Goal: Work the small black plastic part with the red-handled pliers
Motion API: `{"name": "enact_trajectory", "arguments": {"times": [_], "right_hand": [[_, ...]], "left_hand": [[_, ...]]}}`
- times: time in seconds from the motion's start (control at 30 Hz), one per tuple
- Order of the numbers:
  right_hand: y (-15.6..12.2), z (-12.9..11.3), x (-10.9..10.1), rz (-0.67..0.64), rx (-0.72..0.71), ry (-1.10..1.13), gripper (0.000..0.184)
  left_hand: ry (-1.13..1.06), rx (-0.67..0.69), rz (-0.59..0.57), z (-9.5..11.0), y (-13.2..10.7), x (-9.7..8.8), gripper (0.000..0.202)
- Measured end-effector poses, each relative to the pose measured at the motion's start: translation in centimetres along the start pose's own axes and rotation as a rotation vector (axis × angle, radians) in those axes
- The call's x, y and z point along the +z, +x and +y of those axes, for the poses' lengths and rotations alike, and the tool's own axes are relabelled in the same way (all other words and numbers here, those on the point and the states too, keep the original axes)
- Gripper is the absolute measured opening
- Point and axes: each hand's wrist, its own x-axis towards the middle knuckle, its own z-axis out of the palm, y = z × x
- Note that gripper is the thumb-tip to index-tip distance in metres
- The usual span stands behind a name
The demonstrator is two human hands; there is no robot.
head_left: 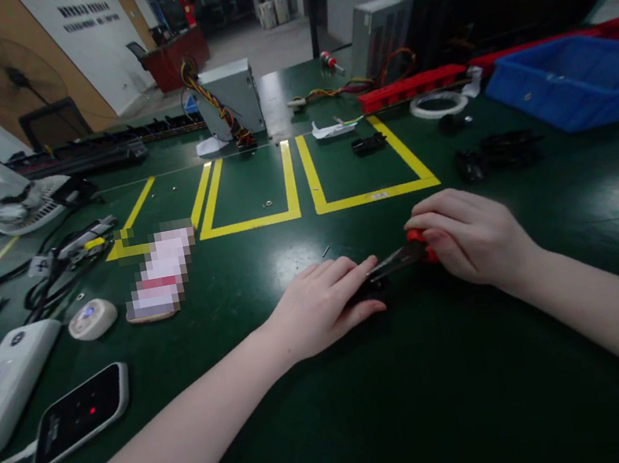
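While the left hand [322,305] lies flat on the green surface [434,393], its grip open and its fingertips resting on a small black part [377,283], the right hand [469,235] has its grip closed around a red-handled tool [409,252]. The tool's dark metal end points left and reaches the black part. A phone [81,414] lies well apart to the left.

The dark green table [447,399] has yellow tape outlines [251,222] at its middle. Near left lie a phone [81,414], a white power bank [4,385] and black cables [48,281]. Near centre is a small black part [372,285], far centre a grey metal box [232,97], and far right a blue bin [582,81] and red strips [410,88].
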Motion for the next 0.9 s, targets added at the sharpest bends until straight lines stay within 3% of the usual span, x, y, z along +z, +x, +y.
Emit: {"name": "enact_trajectory", "arguments": {"times": [0.33,0.9], "right_hand": [[0.09,0.22,-0.02,0.041,-0.107,-0.036,0.019],[-0.28,-0.04,-0.14,-0.019,0.022,0.048,0.024]], "left_hand": [[0.01,-0.016,-0.002,0.07,0.0,-0.01,0.047],[-0.031,-0.058,-0.039,0.37,0.39,-0.04,0.047]]}}
